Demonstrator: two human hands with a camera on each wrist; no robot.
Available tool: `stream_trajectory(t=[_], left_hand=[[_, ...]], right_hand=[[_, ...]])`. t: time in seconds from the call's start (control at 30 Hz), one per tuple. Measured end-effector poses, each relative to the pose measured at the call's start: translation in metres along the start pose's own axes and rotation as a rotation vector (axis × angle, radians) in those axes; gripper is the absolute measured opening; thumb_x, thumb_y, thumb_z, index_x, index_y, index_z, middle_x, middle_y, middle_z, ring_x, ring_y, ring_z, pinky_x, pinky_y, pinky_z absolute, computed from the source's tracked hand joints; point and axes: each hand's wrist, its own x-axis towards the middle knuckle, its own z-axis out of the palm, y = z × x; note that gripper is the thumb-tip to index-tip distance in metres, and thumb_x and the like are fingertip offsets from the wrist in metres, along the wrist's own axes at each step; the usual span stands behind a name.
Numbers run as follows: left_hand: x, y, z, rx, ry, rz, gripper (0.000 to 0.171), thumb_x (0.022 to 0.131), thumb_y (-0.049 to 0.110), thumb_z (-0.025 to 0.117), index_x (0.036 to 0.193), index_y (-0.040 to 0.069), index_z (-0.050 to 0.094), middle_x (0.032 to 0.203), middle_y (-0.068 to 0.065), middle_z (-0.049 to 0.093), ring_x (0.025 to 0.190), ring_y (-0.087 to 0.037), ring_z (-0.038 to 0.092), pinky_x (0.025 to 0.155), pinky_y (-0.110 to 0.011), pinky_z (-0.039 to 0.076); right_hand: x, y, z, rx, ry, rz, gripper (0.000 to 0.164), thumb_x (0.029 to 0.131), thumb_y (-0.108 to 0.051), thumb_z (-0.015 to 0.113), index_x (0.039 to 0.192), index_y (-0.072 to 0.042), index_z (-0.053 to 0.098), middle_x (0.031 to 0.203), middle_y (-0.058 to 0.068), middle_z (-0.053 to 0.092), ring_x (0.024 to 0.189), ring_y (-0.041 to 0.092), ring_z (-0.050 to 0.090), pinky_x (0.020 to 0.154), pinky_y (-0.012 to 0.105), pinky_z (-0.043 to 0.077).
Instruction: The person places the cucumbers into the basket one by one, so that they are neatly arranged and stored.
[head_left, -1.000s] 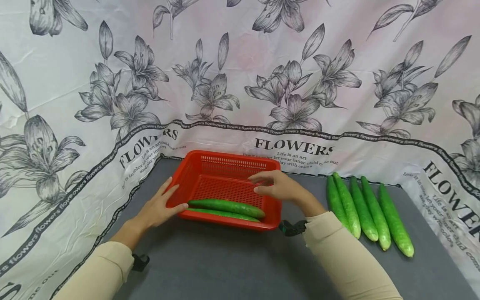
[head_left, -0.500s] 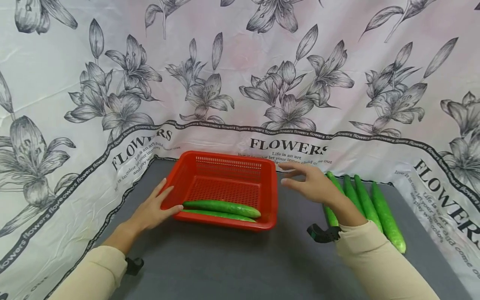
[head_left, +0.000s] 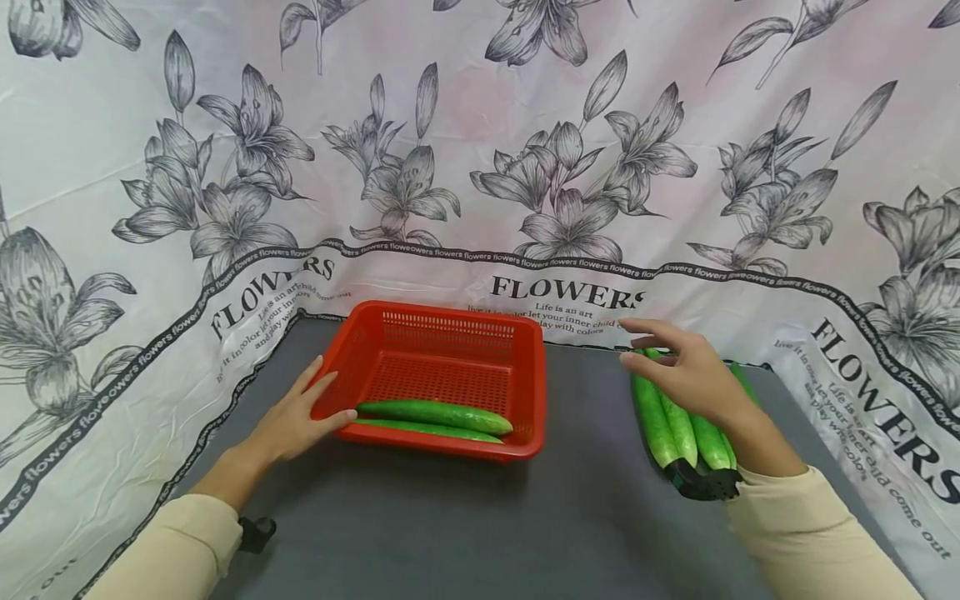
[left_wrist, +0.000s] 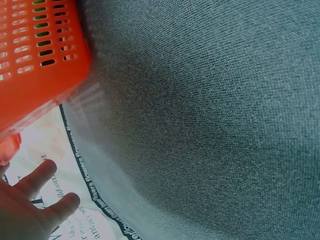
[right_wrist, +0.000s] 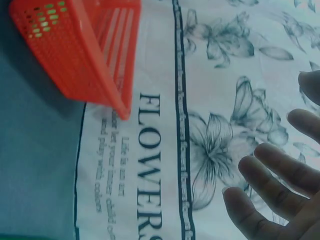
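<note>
A red plastic basket point(head_left: 528, 392) with slotted walls stands left of centre on the grey table. Two cucumbers point(head_left: 438, 413) lie side by side along its near wall. My left hand point(head_left: 288, 421) rests at the basket's left rim, fingers spread. On the right, my right hand point(head_left: 686, 371) hovers over a row of cucumbers point(head_left: 654, 425), its fingers loosely bent around nothing. Hand and forearm hide part of that row. In the right wrist view the right fingers point(right_wrist: 270, 175) are apart, well away from the basket point(right_wrist: 65, 55).
A floral curtain point(head_left: 480, 183) with printed lettering hangs behind and along both sides of the grey table point(head_left: 480, 525). Dark wrist straps point(head_left: 701, 482) sit below the sleeves.
My right hand has moved right, from above the basket to above the row of cucumbers. The left hand keeps its place at the basket's rim. The head view has shifted slightly.
</note>
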Motion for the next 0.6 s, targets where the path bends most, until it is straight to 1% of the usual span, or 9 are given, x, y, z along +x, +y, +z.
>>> stream_trajectory(t=[0.1, 0.23, 0.33, 0.47, 0.5, 0.6], left_hand=[[-0.001, 0.000, -0.001, -0.004, -0.006, -0.004, 0.085, 0.088, 0.059, 0.058, 0.149, 0.005, 0.035, 0.159, -0.013, 0.010, 0.129, -0.042, 0.032, 0.095, -0.062, 0.036], [-0.001, 0.000, -0.001, -0.005, -0.010, -0.005, 0.085, 0.088, 0.059, 0.058, 0.149, 0.004, 0.035, 0.159, -0.013, 0.010, 0.129, -0.042, 0.032, 0.094, -0.062, 0.036], [-0.001, 0.000, -0.001, -0.001, -0.005, 0.001, 0.084, 0.088, 0.058, 0.058, 0.149, 0.004, 0.035, 0.158, -0.014, 0.011, 0.129, -0.042, 0.033, 0.095, -0.062, 0.036], [-0.001, -0.001, 0.000, 0.001, 0.002, 0.008, 0.084, 0.088, 0.058, 0.058, 0.148, 0.004, 0.036, 0.158, -0.014, 0.011, 0.129, -0.042, 0.032, 0.095, -0.062, 0.036], [-0.001, -0.001, 0.000, 0.001, 0.000, 0.008, 0.084, 0.088, 0.058, 0.058, 0.148, 0.004, 0.035, 0.158, -0.014, 0.011, 0.129, -0.042, 0.032, 0.094, -0.062, 0.036], [0.000, 0.000, 0.000, -0.001, -0.006, 0.002, 0.085, 0.088, 0.059, 0.058, 0.149, 0.005, 0.034, 0.159, -0.013, 0.010, 0.130, -0.042, 0.031, 0.094, -0.062, 0.037]], right_hand=[[-0.005, 0.006, -0.006, -0.017, 0.010, 0.019, 0.047, 0.097, -0.024, 0.062, 0.141, -0.013, 0.051, 0.139, 0.010, 0.050, 0.114, 0.032, 0.056, 0.084, 0.035, 0.050], [-0.012, 0.014, -0.011, -0.037, 0.029, 0.011, 0.047, 0.097, -0.023, 0.061, 0.141, -0.013, 0.051, 0.138, 0.010, 0.051, 0.114, 0.024, 0.055, 0.085, 0.024, 0.046], [-0.018, 0.019, -0.015, -0.059, 0.044, 0.020, 0.047, 0.097, -0.023, 0.061, 0.141, -0.012, 0.050, 0.138, 0.010, 0.051, 0.111, 0.017, 0.055, 0.082, 0.017, 0.044], [-0.027, 0.028, -0.023, -0.083, 0.057, 0.067, 0.048, 0.097, -0.025, 0.061, 0.142, -0.012, 0.050, 0.137, 0.012, 0.051, 0.111, 0.021, 0.055, 0.078, 0.020, 0.046], [-0.029, 0.030, -0.025, -0.091, 0.062, 0.081, 0.048, 0.097, -0.026, 0.061, 0.142, -0.013, 0.050, 0.137, 0.013, 0.052, 0.111, 0.025, 0.055, 0.077, 0.020, 0.047], [-0.035, 0.040, -0.031, -0.106, 0.081, 0.109, 0.050, 0.096, -0.027, 0.062, 0.142, -0.012, 0.049, 0.135, 0.015, 0.053, 0.111, 0.028, 0.055, 0.074, 0.023, 0.048]])
